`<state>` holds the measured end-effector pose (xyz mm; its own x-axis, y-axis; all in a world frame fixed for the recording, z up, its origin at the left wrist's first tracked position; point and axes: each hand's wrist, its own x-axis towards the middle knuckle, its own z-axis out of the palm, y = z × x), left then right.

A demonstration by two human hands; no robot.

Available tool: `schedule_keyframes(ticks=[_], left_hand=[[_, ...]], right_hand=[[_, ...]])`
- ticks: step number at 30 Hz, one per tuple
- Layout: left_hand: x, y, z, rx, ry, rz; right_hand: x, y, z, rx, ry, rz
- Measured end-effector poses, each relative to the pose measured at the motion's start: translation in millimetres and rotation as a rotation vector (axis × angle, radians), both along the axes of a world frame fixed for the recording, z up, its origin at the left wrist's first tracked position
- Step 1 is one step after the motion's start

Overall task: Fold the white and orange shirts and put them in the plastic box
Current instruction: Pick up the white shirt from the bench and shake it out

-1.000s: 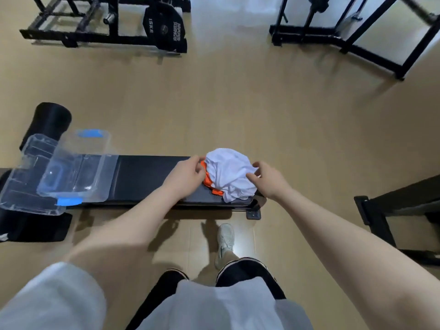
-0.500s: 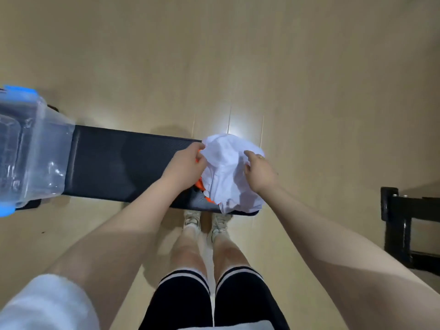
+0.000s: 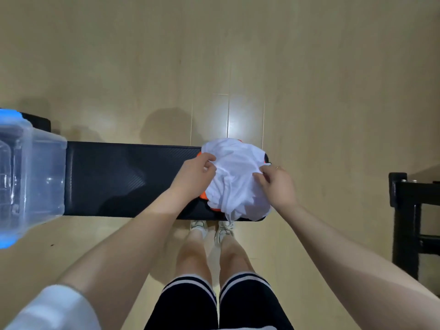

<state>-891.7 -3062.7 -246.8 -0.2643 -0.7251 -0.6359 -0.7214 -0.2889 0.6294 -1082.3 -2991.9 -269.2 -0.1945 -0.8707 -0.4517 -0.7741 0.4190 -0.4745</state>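
The white shirt (image 3: pixel 234 177) is being gripped from both sides as a crumpled mound on the black bench (image 3: pixel 123 177). Its left edge is being pinched by the left hand (image 3: pixel 194 178), fingers curled into the cloth, while a fold on its other side is being pinched by the right hand (image 3: pixel 277 184), fingertips dug into the fabric. The shirt is lying between the two hands.

The orange shirt (image 3: pixel 205 198) is being covered almost wholly by the white one; only slivers are being shown, just under the left hand's wrist side and at the far rim of the mound beyond the right hand. The plastic box (image 3: pixel 35 177) is standing on the same bench, well apart to the outside of the left hand, and nothing can be made out inside it.

Neither shirt is yet folded, so separation is judged to be the step in hand. If the white shirt is lifted with orange cloth caught in the left pinch, both are likely to be dragged up together. A hem is hanging over the bench edge nearest the person, below the right hand; a careless pull could be sending either shirt sliding to the floor (image 3: pixel 214 67).
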Motion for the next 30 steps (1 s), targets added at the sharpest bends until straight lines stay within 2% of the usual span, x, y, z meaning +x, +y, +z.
schedule_keyframes(ticks=[6, 8, 15, 18, 20, 21, 25, 30], left_hand=[[-22.3, -8.3, 90.7, -0.037, 0.148, -0.330], [-30.2, -13.3, 121.2, -0.083, 0.213, -0.383], [-48.3, -41.9, 220.0, -0.281, 0.551, -0.192], [-51.5, -56.4, 263.3, -0.300, 0.658, -0.139], [-52.8, -63.7, 287.9, -0.323, 0.727, -0.147], [-52.8, -66.5, 298.5, -0.340, 0.760, -0.153], [-48.7, -77.6, 330.1, -0.378, 0.868, -0.082], [-34.8, -98.7, 339.2, -0.407, 0.937, 0.150]], right_hand=[[-5.5, -8.9, 99.2, -0.118, -0.222, -0.083], [-9.2, -19.3, 137.0, -0.188, -0.263, -0.124], [-11.5, -48.8, 257.1, -0.451, -0.301, -0.152], [-13.3, -52.1, 285.4, -0.482, -0.539, -0.184], [-15.2, -52.0, 292.0, -0.409, -0.721, -0.181], [-15.5, -51.2, 291.0, -0.374, -0.745, -0.158], [-8.3, -48.9, 274.1, -0.322, -0.694, -0.177], [-4.2, -51.2, 261.1, -0.445, -0.492, -0.337]])
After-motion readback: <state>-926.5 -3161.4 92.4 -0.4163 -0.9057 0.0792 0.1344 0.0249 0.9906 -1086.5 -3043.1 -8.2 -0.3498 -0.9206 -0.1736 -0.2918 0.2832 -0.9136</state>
